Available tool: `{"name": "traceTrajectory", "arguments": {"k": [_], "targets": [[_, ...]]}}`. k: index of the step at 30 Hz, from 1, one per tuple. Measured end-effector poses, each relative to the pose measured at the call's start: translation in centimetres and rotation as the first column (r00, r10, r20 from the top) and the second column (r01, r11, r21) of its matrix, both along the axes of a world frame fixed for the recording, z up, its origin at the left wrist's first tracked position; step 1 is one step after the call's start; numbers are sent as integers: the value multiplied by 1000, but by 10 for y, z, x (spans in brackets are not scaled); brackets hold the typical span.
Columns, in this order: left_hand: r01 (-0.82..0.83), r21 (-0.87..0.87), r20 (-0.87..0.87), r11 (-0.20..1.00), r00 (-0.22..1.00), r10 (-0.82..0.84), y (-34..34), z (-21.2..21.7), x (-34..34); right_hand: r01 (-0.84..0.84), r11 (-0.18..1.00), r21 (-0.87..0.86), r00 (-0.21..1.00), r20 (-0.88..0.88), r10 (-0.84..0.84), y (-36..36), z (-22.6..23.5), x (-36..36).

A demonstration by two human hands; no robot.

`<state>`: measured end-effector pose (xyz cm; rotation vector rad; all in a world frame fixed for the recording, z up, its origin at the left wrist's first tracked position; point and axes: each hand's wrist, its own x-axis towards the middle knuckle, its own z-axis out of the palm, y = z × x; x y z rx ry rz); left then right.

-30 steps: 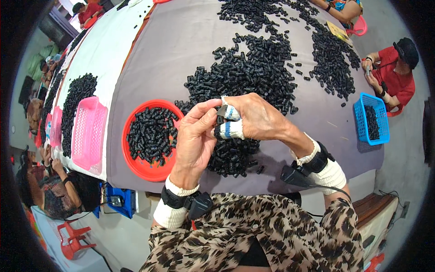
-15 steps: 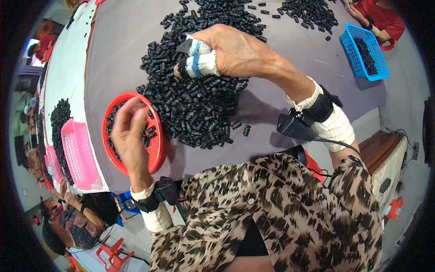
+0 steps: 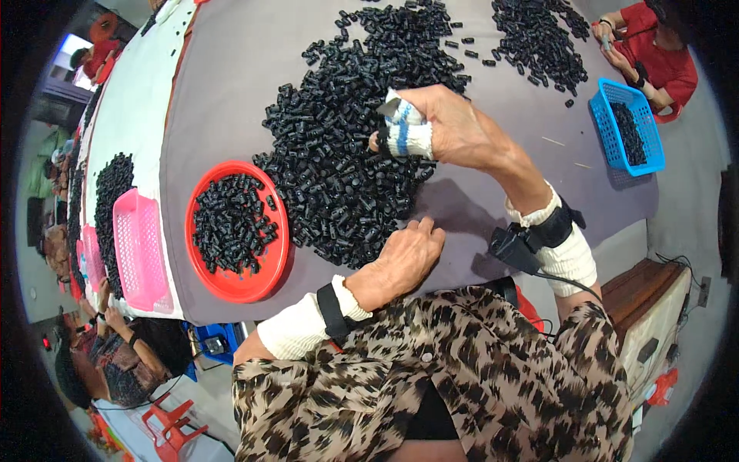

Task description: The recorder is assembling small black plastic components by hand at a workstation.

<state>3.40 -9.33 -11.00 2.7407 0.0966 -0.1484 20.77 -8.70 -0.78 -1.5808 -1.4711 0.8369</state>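
A large heap of small black cylindrical plastic parts (image 3: pixel 346 169) is spread over the grey-covered table. My right hand (image 3: pixel 469 131), its fingers and thumb wrapped in white cloth with blue and black bands, is closed above the heap's right side. What it grips, if anything, is hidden. Low at the heap's near right edge is my left hand (image 3: pixel 404 254), back upward and fingers curled together over the tabletop. Its fingertips and anything in them cannot be made out. To the left, a round red plastic basin (image 3: pixel 283 266) holds many of the same parts.
A pink perforated basket (image 3: pixel 138 262) stands at the left beside another black pile (image 3: pixel 114 192). At the far right are a second pile (image 3: pixel 539 46), a blue basket (image 3: pixel 653 146) with parts inside, and a person in red (image 3: pixel 662 54). Another person sits at lower left (image 3: pixel 131 354).
My left hand has left the red basin and moved right to the heap's near edge. The right hand stays closed over the heap, now further toward its right side. The whole view has shifted slightly.
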Motion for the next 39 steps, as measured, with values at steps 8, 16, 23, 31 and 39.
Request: {"name": "traceTrajectory", "arguments": {"k": [8, 16, 23, 31, 39], "targets": [[-111, -994, -57, 21, 653, 755, 88, 63, -34, -54, 997, 45, 996, -64, 57, 10, 13, -11], [479, -822, 83, -307, 635, 768, 105, 105, -53, -155, 983, 101, 984, -70, 162, 35, 42, -48], [505, -802, 97, -319, 638, 764, 103, 113, -52, -209, 973, 96, 975, -60, 215, 44, 49, -61], [466, -841, 97, -274, 629, 771, 105, 115, -51, -248, 966, 73, 969, 29, 247, 46, 59, -61], [404, -883, 68, -238, 613, 787, 104, 116, -48, -246, 965, 85, 968, 69, 241, 46, 54, -58]]}}
